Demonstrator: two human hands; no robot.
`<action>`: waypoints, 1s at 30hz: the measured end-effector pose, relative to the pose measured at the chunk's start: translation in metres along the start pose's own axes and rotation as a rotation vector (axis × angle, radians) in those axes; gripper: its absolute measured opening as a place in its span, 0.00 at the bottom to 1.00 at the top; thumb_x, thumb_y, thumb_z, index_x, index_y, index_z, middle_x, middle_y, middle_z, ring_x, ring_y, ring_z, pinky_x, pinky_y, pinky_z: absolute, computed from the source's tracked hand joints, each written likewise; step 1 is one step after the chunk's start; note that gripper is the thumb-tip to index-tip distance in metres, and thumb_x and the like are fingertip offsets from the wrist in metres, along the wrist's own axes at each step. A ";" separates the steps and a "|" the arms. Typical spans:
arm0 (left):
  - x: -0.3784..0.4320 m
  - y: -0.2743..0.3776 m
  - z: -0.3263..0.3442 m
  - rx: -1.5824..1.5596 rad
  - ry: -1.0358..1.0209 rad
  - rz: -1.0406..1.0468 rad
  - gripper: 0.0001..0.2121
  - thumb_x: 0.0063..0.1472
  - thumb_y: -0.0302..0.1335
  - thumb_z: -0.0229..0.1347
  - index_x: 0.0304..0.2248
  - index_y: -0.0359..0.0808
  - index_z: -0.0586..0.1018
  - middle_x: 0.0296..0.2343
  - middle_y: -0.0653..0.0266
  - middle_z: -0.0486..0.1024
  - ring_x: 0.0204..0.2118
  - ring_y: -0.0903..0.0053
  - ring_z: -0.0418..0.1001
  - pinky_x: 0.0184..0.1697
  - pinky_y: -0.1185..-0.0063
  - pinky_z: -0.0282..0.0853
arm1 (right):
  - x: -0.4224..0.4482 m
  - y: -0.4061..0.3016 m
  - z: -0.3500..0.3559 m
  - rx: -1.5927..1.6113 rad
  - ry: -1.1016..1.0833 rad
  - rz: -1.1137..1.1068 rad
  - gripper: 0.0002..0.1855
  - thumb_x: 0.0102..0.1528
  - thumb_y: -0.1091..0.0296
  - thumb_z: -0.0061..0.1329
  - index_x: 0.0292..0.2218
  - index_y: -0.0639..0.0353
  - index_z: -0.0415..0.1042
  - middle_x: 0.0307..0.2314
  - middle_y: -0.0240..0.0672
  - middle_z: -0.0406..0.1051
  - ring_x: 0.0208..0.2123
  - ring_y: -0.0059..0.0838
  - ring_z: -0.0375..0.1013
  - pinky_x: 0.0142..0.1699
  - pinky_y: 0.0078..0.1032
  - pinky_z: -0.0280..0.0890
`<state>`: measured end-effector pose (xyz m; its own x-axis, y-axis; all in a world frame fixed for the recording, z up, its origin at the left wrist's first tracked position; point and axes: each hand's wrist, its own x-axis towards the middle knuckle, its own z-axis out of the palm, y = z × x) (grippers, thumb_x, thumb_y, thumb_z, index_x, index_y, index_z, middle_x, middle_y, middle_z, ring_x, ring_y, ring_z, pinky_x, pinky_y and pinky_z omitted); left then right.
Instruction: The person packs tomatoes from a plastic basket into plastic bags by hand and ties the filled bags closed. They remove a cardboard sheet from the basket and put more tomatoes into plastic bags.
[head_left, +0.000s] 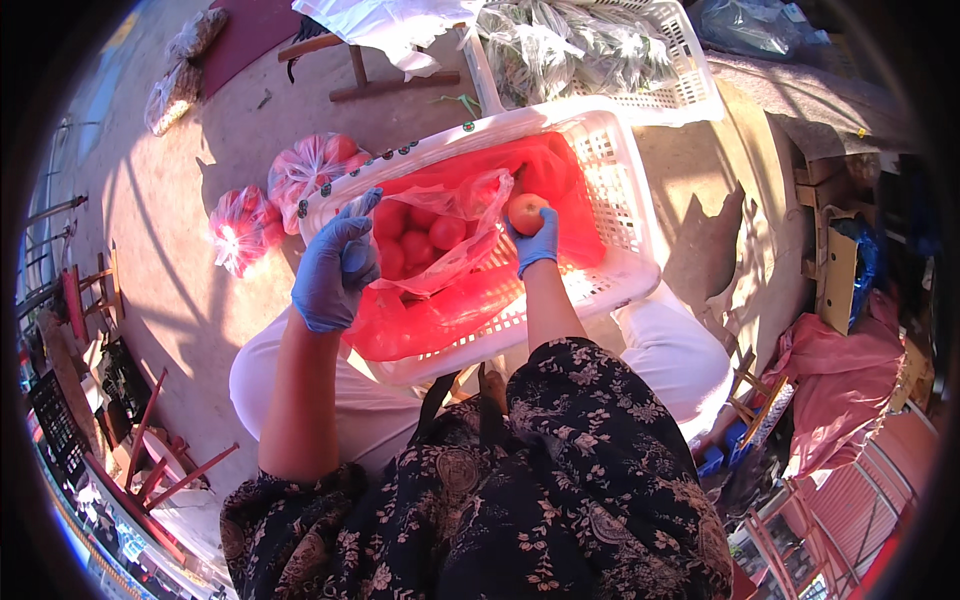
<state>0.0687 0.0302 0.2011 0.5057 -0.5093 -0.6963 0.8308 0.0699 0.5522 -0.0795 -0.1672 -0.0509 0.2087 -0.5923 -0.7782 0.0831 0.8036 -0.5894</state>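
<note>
My right hand (535, 244), in a blue glove, grips a pale orange-red tomato (527, 212) over the right side of a white plastic crate (631, 202). My left hand (330, 266), also gloved, is raised at the crate's left edge with its fingers curled. Whether it pinches the bag beside it cannot be made out. Between the hands, a clear plastic bag (480, 244) lies open with several red tomatoes (416, 246) inside. Red mesh netting (450, 319) lies under and around this bag within the crate.
Two filled bags of tomatoes (304, 169) stand on the floor beyond the crate's left side. A second white crate (694, 75) holds bagged greens (577, 56). Behind the crates is a wooden stool (356, 67). Further bags (176, 94) lie at the far left.
</note>
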 end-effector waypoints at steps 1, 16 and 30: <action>0.001 -0.001 0.002 -0.005 -0.015 -0.014 0.20 0.51 0.26 0.44 0.46 0.32 0.62 0.09 0.77 0.52 0.10 0.90 0.46 0.15 0.88 0.43 | -0.010 -0.018 -0.006 0.210 -0.204 0.039 0.31 0.39 0.55 0.48 0.45 0.53 0.57 0.37 0.37 0.63 0.31 0.39 0.66 0.34 0.29 0.65; 0.001 -0.007 -0.017 -0.040 -0.007 0.003 0.16 0.49 0.26 0.46 0.41 0.38 0.66 0.09 0.78 0.51 0.08 0.89 0.46 0.12 0.88 0.42 | -0.099 0.015 0.081 -1.474 -0.388 -1.394 0.36 0.33 0.59 0.57 0.44 0.57 0.59 0.43 0.43 0.56 0.40 0.42 0.59 0.44 0.33 0.56; -0.009 0.004 -0.027 0.036 0.127 0.091 0.13 0.51 0.28 0.47 0.37 0.32 0.71 0.14 0.76 0.60 0.14 0.88 0.54 0.20 0.87 0.55 | -0.097 -0.036 0.085 -0.414 -0.568 -0.281 0.15 0.53 0.65 0.35 0.23 0.65 0.69 0.15 0.32 0.65 0.16 0.17 0.59 0.23 0.15 0.55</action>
<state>0.0740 0.0584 0.1975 0.6054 -0.3893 -0.6942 0.7728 0.0789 0.6297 -0.0202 -0.1343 0.0643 0.7129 -0.5604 -0.4216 -0.1425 0.4728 -0.8696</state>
